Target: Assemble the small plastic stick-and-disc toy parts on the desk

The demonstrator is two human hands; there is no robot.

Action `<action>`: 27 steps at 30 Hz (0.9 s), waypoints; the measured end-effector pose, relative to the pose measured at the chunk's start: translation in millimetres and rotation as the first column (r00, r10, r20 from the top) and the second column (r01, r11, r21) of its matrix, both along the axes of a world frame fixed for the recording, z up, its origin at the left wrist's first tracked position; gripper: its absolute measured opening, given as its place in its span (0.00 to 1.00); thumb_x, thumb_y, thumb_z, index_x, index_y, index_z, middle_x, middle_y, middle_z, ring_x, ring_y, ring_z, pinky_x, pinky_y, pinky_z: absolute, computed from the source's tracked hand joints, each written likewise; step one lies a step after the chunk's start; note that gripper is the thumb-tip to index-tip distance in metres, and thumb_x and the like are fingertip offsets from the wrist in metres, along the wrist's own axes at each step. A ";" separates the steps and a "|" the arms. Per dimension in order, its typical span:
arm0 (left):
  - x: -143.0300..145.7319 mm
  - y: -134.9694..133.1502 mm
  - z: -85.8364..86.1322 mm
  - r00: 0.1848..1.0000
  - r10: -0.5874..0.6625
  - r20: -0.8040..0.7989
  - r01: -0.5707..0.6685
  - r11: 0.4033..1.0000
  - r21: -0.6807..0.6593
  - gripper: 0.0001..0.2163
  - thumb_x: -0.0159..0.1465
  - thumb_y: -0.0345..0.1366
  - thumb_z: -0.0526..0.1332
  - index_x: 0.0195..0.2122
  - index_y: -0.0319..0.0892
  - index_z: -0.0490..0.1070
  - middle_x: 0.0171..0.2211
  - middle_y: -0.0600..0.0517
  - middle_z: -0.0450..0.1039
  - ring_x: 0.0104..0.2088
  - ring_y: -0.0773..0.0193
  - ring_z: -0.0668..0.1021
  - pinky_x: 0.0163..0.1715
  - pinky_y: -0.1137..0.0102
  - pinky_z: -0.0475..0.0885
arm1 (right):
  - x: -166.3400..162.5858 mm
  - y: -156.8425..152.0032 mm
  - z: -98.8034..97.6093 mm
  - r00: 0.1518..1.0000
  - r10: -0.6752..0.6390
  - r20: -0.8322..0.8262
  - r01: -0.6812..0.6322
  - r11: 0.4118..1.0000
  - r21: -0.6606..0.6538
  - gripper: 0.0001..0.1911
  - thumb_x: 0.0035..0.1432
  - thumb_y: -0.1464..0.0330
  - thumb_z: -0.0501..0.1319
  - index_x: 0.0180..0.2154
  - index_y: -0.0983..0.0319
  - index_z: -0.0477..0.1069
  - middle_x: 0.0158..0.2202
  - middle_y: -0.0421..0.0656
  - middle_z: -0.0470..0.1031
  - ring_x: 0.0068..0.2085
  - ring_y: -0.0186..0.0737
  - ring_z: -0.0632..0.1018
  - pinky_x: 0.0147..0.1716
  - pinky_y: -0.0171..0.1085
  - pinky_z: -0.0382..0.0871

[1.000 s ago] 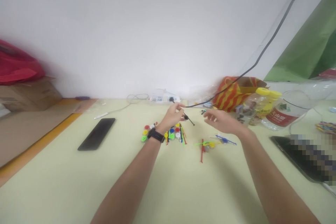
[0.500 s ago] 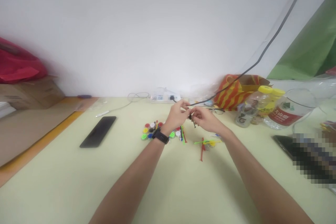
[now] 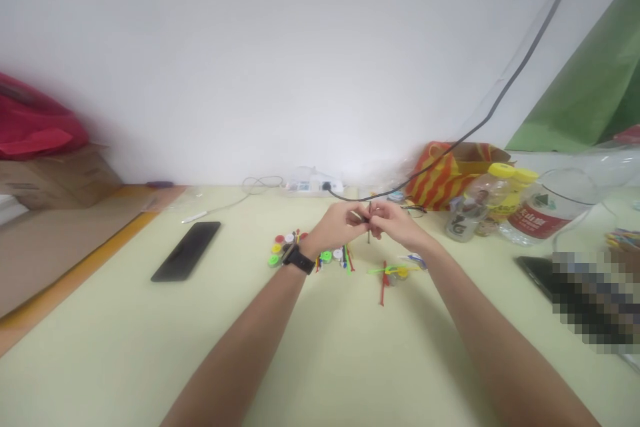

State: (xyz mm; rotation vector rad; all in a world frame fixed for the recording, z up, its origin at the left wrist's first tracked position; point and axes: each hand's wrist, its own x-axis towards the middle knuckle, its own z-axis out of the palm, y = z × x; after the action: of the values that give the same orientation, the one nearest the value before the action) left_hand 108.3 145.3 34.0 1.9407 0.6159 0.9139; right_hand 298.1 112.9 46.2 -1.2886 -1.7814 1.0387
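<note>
Both bare forearms run up from the bottom edge over the pale yellow-green desk [image 3: 350, 347] and meet at frame centre. Just short of the hands, a red plastic stick [image 3: 384, 283] lies flat on the desk, with a yellow and green plastic piece [image 3: 395, 271] touching its far end.

The left hand [image 3: 340, 227], with a black wristwatch [image 3: 299, 259] on its wrist, and the right hand [image 3: 395, 227] are fingertip to fingertip. Both are pinched nearly closed on a thin dark plastic stick [image 3: 369, 232]. It stands upright between them, clear of the desk, probably lifted so both hands can work it at once. The other fingers are curled in; exact contact is too small to tell.

Under the left wrist sits a cluster of small round coloured plastic caps [image 3: 286, 245], and beside it a bunch of coloured plastic sticks [image 3: 347, 259]. They look spread out loose for easy reach.

Centre left, a flat black phone [image 3: 186, 251] lies well apart from the hands. At right are clear plastic bottles with yellow caps [image 3: 480, 210] and a clear jar with a red label [image 3: 545, 210].

Further back there is an orange striped bag [image 3: 445, 180] and a white power strip [image 3: 313, 187] against the wall. A black cable [image 3: 500, 100] climbs from it to the upper right.
</note>
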 end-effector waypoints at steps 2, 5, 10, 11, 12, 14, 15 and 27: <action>0.4 -1.3 -3.5 0.999 0.010 -0.036 -0.010 1.000 0.010 0.04 0.62 0.31 0.63 0.38 0.40 0.74 0.33 0.51 0.79 0.33 0.64 0.83 0.32 0.73 0.74 | 0.9 2.4 -1.9 0.980 -0.046 0.193 0.032 0.997 0.076 0.04 0.60 0.67 0.51 0.35 0.59 0.62 0.29 0.38 0.70 0.30 0.36 0.72 0.31 0.34 0.65; 1.4 -1.9 -9.8 0.978 0.113 -0.178 -0.091 0.988 0.127 0.03 0.60 0.31 0.63 0.36 0.41 0.73 0.30 0.52 0.78 0.30 0.64 0.81 0.29 0.73 0.71 | 9.5 6.7 -8.2 0.927 -0.085 0.365 0.047 0.993 0.113 0.07 0.60 0.69 0.51 0.37 0.61 0.67 0.34 0.42 0.73 0.35 0.39 0.73 0.34 0.34 0.65; 4.8 -5.9 -18.2 0.906 0.222 -0.360 -0.109 0.945 0.309 0.03 0.58 0.33 0.67 0.29 0.44 0.74 0.34 0.50 0.80 0.39 0.55 0.80 0.44 0.64 0.74 | 30.5 6.5 -15.7 0.825 -0.076 0.561 0.054 0.997 0.055 0.07 0.55 0.72 0.61 0.38 0.62 0.72 0.37 0.47 0.76 0.37 0.43 0.74 0.35 0.36 0.63; 5.1 -6.9 -19.5 0.888 0.240 -0.393 -0.106 0.937 0.332 0.02 0.57 0.33 0.67 0.29 0.45 0.75 0.35 0.49 0.80 0.40 0.54 0.80 0.45 0.63 0.73 | 32.4 5.0 -14.7 0.806 -0.069 0.588 0.050 0.998 0.048 0.07 0.54 0.72 0.62 0.38 0.62 0.73 0.38 0.48 0.76 0.37 0.44 0.74 0.35 0.36 0.63; 5.1 -7.5 -20.7 0.872 0.254 -0.418 -0.103 0.931 0.350 0.02 0.57 0.32 0.67 0.31 0.45 0.75 0.35 0.49 0.80 0.40 0.53 0.79 0.44 0.63 0.73 | 32.9 3.0 -12.7 0.793 -0.052 0.607 0.037 0.999 0.038 0.06 0.54 0.72 0.63 0.37 0.62 0.73 0.39 0.48 0.77 0.38 0.44 0.75 0.35 0.36 0.63; 4.2 -7.6 -22.3 0.860 0.261 -0.439 -0.098 0.928 0.361 0.06 0.56 0.30 0.67 0.35 0.46 0.77 0.37 0.49 0.80 0.42 0.52 0.79 0.44 0.63 0.73 | 30.5 -2.4 -6.8 0.781 0.032 0.624 -0.032 0.999 -0.011 0.04 0.53 0.71 0.65 0.34 0.60 0.75 0.38 0.46 0.78 0.38 0.44 0.76 0.34 0.35 0.64; 3.5 -7.0 -22.8 0.855 0.265 -0.447 -0.095 0.926 0.366 0.07 0.57 0.29 0.66 0.36 0.46 0.78 0.37 0.48 0.80 0.43 0.51 0.79 0.44 0.62 0.72 | 27.9 -5.5 -3.3 0.772 0.109 0.626 -0.091 0.994 -0.061 0.04 0.52 0.70 0.66 0.33 0.59 0.76 0.37 0.44 0.79 0.37 0.43 0.77 0.33 0.34 0.64; -1.8 -1.5 -24.6 0.834 0.280 -0.475 -0.102 0.925 0.366 0.12 0.63 0.36 0.65 0.48 0.46 0.80 0.43 0.45 0.80 0.49 0.49 0.78 0.51 0.60 0.72 | 14.0 -16.2 4.9 0.634 0.371 0.678 -0.126 0.915 -0.383 0.05 0.38 0.74 0.66 0.23 0.59 0.76 0.26 0.41 0.79 0.27 0.41 0.76 0.24 0.36 0.61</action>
State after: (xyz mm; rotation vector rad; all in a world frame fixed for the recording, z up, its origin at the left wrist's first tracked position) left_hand 106.4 143.8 9.5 2.4944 1.0461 0.6259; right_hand 312.1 96.7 51.1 -1.8846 -2.5557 1.0364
